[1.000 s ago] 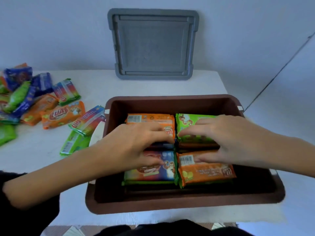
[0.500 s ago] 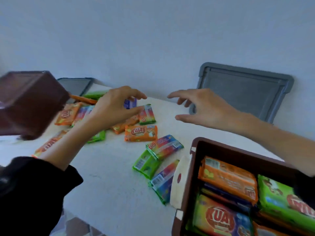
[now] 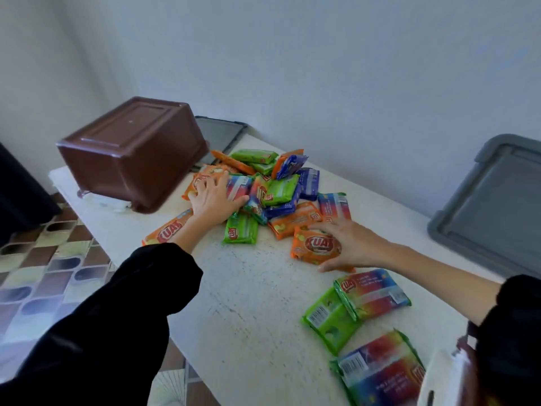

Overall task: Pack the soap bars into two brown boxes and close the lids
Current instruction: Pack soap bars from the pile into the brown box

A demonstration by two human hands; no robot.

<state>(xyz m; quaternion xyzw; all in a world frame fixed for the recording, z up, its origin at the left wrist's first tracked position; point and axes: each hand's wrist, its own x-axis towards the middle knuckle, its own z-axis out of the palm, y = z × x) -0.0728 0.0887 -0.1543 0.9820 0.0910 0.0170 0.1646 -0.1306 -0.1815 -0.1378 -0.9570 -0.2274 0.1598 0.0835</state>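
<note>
A heap of wrapped soap bars (image 3: 278, 189) in orange, green, blue and rainbow wrappers lies at the far middle of the white table (image 3: 248, 303). My left hand (image 3: 215, 200) rests flat, fingers spread, on the heap's left side. My right hand (image 3: 351, 244) lies over an orange soap bar (image 3: 314, 247), thumb under its near edge, fingers along its far edge. A brown box (image 3: 131, 153) stands upside down at the table's far left. The filled brown box is almost out of view at the bottom right.
A grey lid (image 3: 491, 206) leans against the wall at the right. A second dark lid (image 3: 219, 136) lies behind the upturned box. Three soap bars (image 3: 369, 297) lie near the front right. Patterned floor tiles (image 3: 38, 276) show past the table's left edge.
My view swung left from the filled box to the loose heap. Both hands left the box and reached out; the left came down on the heap, the right on an orange bar.
</note>
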